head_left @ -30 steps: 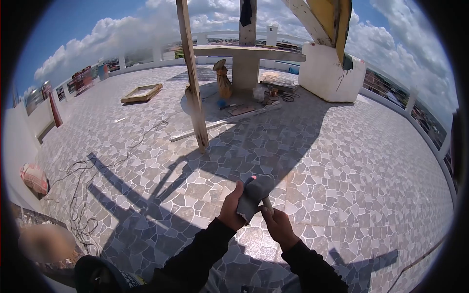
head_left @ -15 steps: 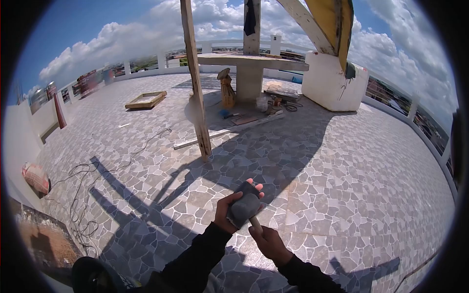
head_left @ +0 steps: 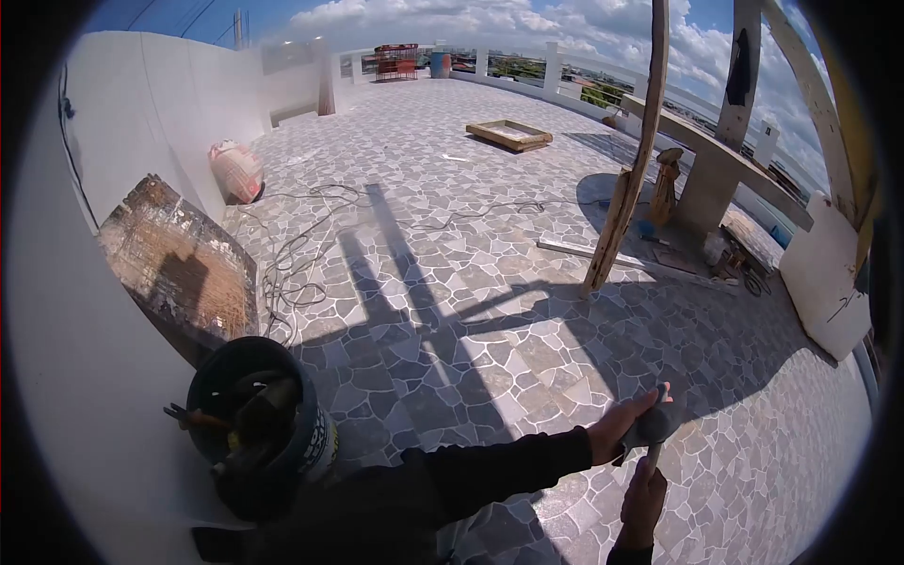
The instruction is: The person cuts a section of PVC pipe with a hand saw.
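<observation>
Right fingers [head_left: 644, 493] around mallet handle [head_left: 653, 459]

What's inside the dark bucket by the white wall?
In the bucket, a jumble of dark items, too shadowed to identify; an orange-handled tool juts past the rim. The contents cover the bottom, so anything lower is hidden.

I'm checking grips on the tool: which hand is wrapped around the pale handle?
The right hand, the lower of the two in the picture, grips the pale handle; the left hand is higher, beside the tool's dark head.
</observation>
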The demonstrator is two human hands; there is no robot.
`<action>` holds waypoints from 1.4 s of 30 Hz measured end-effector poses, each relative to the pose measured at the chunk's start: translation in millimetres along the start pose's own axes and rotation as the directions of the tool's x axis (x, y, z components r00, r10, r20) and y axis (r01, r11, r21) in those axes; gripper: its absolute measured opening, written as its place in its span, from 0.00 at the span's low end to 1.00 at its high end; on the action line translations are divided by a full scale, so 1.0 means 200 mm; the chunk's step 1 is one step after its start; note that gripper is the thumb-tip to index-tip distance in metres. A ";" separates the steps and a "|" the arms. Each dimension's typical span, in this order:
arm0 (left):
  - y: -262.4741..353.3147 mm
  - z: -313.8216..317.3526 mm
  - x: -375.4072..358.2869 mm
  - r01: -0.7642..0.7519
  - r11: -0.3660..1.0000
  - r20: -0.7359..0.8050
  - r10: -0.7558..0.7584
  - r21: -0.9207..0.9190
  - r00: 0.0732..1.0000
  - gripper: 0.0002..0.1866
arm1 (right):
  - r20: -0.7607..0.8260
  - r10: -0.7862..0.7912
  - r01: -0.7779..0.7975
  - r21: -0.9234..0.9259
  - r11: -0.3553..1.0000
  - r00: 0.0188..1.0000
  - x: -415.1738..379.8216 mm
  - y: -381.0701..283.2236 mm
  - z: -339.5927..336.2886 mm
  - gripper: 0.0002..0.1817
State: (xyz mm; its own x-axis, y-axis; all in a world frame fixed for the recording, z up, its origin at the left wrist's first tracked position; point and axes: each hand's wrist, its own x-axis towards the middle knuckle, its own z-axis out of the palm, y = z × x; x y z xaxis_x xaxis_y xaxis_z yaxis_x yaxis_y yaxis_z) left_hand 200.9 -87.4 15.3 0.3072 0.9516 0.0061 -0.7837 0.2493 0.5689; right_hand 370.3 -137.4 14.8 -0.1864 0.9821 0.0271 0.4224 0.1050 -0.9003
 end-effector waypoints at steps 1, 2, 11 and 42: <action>-0.02 0.07 -0.04 -0.051 0.996 -0.042 0.054 0.067 0.998 0.35 | -0.030 0.033 -0.032 0.029 0.999 0.999 0.02 0.02 0.00 0.32; -0.05 0.06 -0.03 -0.080 0.987 -0.055 0.089 0.141 0.995 0.34 | -0.043 0.107 -0.107 0.002 0.994 0.993 0.02 0.03 -0.01 0.33; 0.12 -0.01 -0.01 0.021 0.996 0.124 -0.010 -0.091 0.992 0.33 | 0.076 -0.197 0.209 -0.215 0.954 0.977 0.00 0.02 -0.03 0.32; 0.10 0.07 -0.07 -0.008 0.966 0.004 0.009 -0.258 1.000 0.28 | 0.050 -0.015 0.015 0.009 1.000 0.999 -0.08 -0.06 0.03 0.32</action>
State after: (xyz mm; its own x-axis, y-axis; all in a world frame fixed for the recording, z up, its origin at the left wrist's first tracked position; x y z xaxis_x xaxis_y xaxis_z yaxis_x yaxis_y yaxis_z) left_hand 188.1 -98.0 39.0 0.3021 0.9532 0.0142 -0.8988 0.2798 0.3374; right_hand 362.1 -155.9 22.6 -0.2366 0.9714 0.0194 0.4111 0.1182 -0.9039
